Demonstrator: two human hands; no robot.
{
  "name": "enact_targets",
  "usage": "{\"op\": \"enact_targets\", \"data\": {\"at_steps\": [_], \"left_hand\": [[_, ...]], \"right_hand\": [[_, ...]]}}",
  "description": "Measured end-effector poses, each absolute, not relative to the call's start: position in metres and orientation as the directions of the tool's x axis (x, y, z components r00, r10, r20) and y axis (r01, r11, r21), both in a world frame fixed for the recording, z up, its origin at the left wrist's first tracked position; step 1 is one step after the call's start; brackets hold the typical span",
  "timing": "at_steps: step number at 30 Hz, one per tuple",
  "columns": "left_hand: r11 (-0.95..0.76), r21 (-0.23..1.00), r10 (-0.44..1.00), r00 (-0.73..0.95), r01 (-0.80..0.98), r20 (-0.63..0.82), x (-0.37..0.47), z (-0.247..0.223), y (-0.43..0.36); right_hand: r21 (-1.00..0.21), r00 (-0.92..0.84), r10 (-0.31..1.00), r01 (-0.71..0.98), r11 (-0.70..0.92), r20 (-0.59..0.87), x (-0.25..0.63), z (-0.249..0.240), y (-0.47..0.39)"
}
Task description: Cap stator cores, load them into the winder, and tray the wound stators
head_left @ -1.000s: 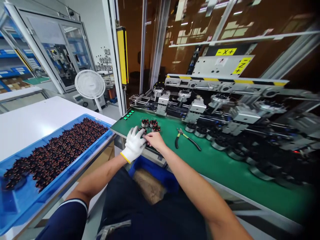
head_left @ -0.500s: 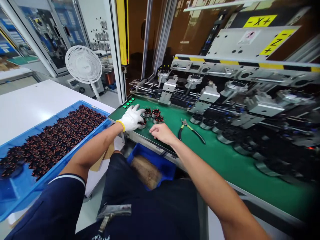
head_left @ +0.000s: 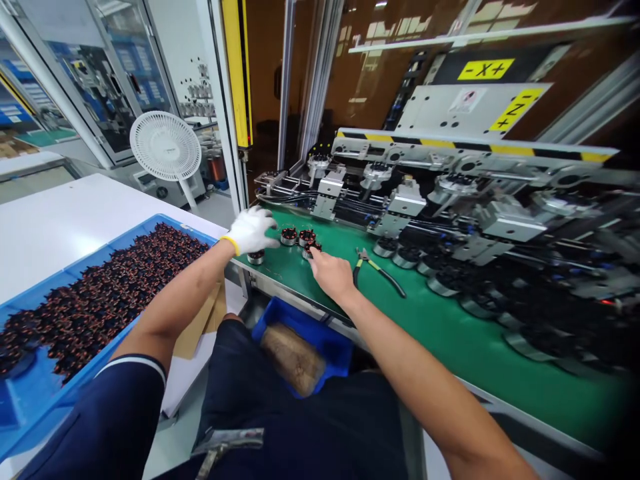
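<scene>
My left hand (head_left: pixel 251 232), in a white glove with a yellow cuff, hovers at the left end of the green bench mat with its fingers spread. Just under its palm side stands a copper-wound motor stator (head_left: pixel 256 257) in a silvery ring, partly covered by the glove. My bare right hand (head_left: pixel 333 273) has its fingertips closed on another stator (head_left: pixel 309 249), the nearest of a small group. Behind that one sit two more, a left stator (head_left: pixel 289 236) and a right stator (head_left: pixel 307 237). Green-and-black-handled cutters (head_left: pixel 379 271) lie open to the right of my right hand.
A blue tray (head_left: pixel 30 393) heaped with dark, copper-wound parts stands on the white table at left. Winding machinery (head_left: pixel 405 200) runs along the back of the mat (head_left: pixel 425 327). More ringed parts (head_left: pixel 443 287) line its right side. A blue bin (head_left: pixel 337 347) sits below the bench edge.
My left hand has moved left, and a stator now stands apart on that side. My right hand has moved slightly right and onto the near stator. The camera view has tilted a little.
</scene>
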State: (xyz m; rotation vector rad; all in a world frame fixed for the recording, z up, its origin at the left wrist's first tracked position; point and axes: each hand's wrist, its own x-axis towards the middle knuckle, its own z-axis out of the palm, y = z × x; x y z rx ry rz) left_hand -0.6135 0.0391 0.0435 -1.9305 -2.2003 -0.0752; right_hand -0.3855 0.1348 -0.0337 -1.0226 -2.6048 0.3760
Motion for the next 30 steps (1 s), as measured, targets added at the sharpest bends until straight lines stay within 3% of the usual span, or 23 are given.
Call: {"op": "enact_targets", "data": {"at_steps": [2, 5, 10, 14, 17, 22, 26, 30], "left_hand": [[0.133, -0.188, 0.982, -0.104, 0.973, 0.157, -0.597, 0.038, 0.056], [0.210, -0.195, 0.971, -0.180, 0.958, 0.160, -0.579, 0.025, 0.070], [0.276, -0.171, 0.957, -0.255, 0.946, 0.137, -0.566, 0.017, 0.060], [0.241, -0.168, 0.970, -0.232, 0.956, 0.075, -0.550, 0.023, 0.044], [0.192, -0.174, 0.981, -0.189, 0.966, 0.034, -0.539, 0.026, 0.031], [0.102, -0.177, 0.995, -0.099, 0.979, 0.025, -0.544, 0.033, 0.021], [0.056, -0.217, 0.996, -0.038, 0.975, 0.086, -0.560, 0.039, 0.037], [-0.005, -0.238, 1.000, 0.012, 0.971, 0.028, -0.565, 0.034, 0.057]], "right_hand": [[-0.333, -0.663, 0.718, 0.641, 0.691, 0.214, -0.390, -0.035, 0.139], [-0.363, -0.618, 0.746, 0.654, 0.663, 0.250, -0.387, -0.036, 0.140], [-0.557, -0.570, 0.765, 0.547, 0.625, 0.300, -0.388, -0.037, 0.120], [-0.765, -0.554, 0.824, 0.480, 0.429, 0.114, -0.425, -0.041, 0.111], [-0.851, -0.531, 0.844, 0.475, 0.224, -0.074, -0.453, -0.043, 0.115], [-0.872, -0.538, 0.808, 0.484, 0.065, -0.238, -0.457, -0.040, 0.121], [-0.869, -0.591, 0.764, 0.488, 0.083, -0.259, -0.439, -0.038, 0.119], [-0.867, -0.626, 0.748, 0.478, 0.145, -0.220, -0.426, -0.039, 0.118]]}}
